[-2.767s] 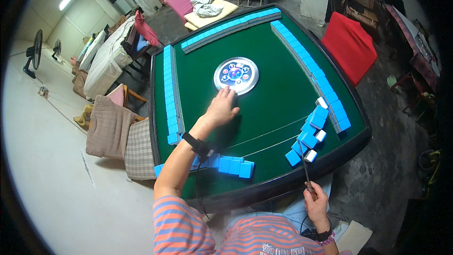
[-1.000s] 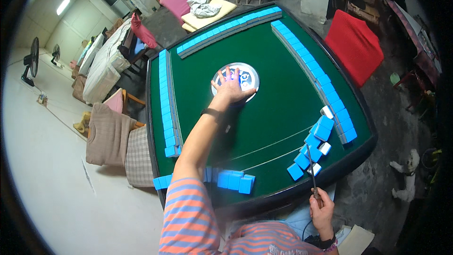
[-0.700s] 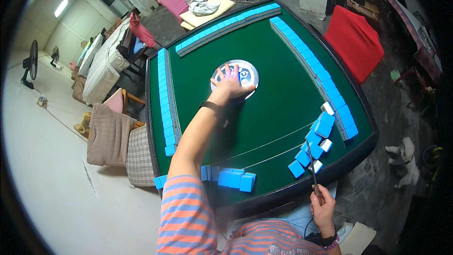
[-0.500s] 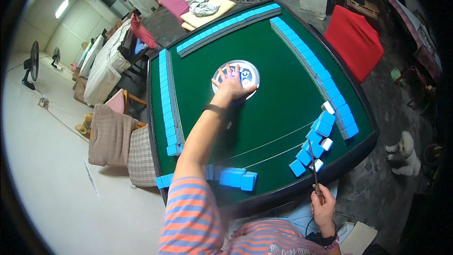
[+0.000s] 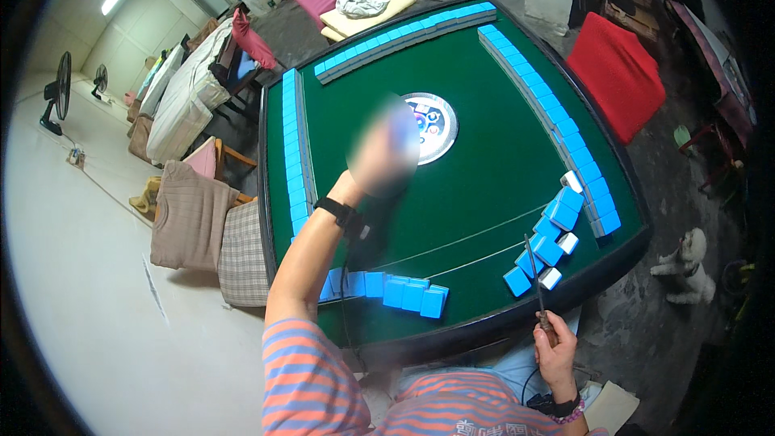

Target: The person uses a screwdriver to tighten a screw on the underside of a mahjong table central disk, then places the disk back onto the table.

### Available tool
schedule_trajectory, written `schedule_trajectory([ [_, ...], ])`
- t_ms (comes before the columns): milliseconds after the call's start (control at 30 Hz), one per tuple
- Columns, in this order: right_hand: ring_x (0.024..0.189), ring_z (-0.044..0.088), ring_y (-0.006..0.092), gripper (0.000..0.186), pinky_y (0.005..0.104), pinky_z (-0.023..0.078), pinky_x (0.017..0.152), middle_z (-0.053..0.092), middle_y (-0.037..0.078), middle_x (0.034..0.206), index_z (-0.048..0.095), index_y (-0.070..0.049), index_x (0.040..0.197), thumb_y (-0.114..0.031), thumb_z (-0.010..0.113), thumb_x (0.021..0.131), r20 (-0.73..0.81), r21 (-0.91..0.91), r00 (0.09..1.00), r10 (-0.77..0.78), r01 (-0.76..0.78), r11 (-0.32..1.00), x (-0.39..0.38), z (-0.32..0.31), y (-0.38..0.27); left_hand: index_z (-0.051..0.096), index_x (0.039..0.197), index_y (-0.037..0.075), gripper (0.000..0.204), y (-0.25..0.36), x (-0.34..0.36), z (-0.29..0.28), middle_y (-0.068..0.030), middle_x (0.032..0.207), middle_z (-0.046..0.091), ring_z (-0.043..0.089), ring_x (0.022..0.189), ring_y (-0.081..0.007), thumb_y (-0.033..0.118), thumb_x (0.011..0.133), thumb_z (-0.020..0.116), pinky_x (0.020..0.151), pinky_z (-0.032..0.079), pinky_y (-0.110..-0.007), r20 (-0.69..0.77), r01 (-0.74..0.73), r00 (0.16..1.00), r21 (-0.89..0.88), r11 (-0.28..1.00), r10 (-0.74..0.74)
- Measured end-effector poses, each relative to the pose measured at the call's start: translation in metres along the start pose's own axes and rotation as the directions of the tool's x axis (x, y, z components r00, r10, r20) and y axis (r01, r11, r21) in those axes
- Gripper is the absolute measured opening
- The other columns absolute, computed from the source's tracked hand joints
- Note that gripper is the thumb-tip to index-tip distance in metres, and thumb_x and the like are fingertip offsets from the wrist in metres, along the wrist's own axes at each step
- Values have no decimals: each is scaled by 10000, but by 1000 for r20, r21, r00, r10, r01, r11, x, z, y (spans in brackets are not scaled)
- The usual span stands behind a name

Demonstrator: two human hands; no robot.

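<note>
My left hand (image 5: 386,147) is smeared by motion over the green mahjong table (image 5: 428,226), and its fingers cannot be made out. It overlaps the left side of the round lit centre panel (image 5: 444,136). Close to the table's near right edge, my right hand (image 5: 557,353) is closed around the handle of a long, thin screwdriver (image 5: 536,281). The shaft points away from me, over a loose pile of blue-backed mahjong tiles (image 5: 548,250), some showing white sides. Another cluster of mahjong tiles (image 5: 412,295) lies below my left forearm.
Rows of blue-backed tiles line the left (image 5: 292,141), far (image 5: 404,39) and right (image 5: 549,105) sides. A red-covered chair (image 5: 617,77) stands at the right, a brown-covered chair (image 5: 195,218) at the left. A white dog (image 5: 686,270) is on the floor at the right.
My left hand has come off the centre panel, moving left and back toward me. My right hand keeps hold of the screwdriver. The view has shifted slightly, and the dog has changed posture.
</note>
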State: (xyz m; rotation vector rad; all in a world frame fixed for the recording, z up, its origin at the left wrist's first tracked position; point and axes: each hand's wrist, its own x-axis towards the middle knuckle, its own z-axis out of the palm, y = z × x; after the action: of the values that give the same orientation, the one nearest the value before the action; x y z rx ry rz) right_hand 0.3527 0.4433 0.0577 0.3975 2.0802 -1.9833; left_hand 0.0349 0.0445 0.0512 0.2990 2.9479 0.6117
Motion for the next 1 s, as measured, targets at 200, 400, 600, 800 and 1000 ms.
schedule_trajectory([
  [200, 503, 463, 27, 308, 184, 368, 423, 568, 3, 813, 550, 27, 1231, -6, 563, 925, 43, -75, 994, -97, 100, 992, 10, 8, 5, 310, 1517, 147, 846, 30, 1, 14, -265, 1564, 198, 178, 1457, -440, 509, 845, 674, 1151, 238, -560, 57, -98, 995, 319, 943, 84],
  [400, 689, 509, 33, 296, 187, 416, 574, 590, 2, 881, 590, 44, 1181, 6, 611, 888, 24, -21, 1000, 7, -7, 1000, 9, 13, -4, 324, 1516, 264, 791, 31, 8, 15, -267, 1568, 192, 148, 1463, -457, 566, 853, 633, 1131, 172, -651, 54, -102, 994, 266, 959, 91],
  [600, 703, 515, 39, 297, 190, 422, 583, 595, 9, 901, 588, 53, 1180, 13, 613, 887, 20, -48, 1000, 20, -19, 999, 13, 7, 2, 364, 1488, 365, 737, 36, 9, -1, -222, 1576, 206, 196, 1432, -486, 563, 837, 649, 1108, 211, -661, 110, -185, 981, 307, 934, 159],
  [800, 730, 526, 48, 300, 192, 433, 603, 598, 19, 917, 584, 61, 1181, 12, 616, 887, 28, -26, 997, 68, -67, 997, 19, 16, -2, 420, 1465, 352, 696, 21, 4, 2, -200, 1576, 219, 234, 1420, -471, 525, 835, 660, 1102, 239, -638, 106, -267, 963, 271, 925, 247],
  [1000, 740, 554, 73, 310, 211, 458, 627, 608, 44, 905, 574, 76, 1187, 7, 614, 887, 39, -29, 999, 10, -9, 1000, 24, 21, -5, 451, 1446, 350, 672, 31, 11, -3, -209, 1562, 257, 279, 1411, -437, 533, 829, 648, 1098, 245, -630, 157, -218, 972, 313, 924, 176],
])
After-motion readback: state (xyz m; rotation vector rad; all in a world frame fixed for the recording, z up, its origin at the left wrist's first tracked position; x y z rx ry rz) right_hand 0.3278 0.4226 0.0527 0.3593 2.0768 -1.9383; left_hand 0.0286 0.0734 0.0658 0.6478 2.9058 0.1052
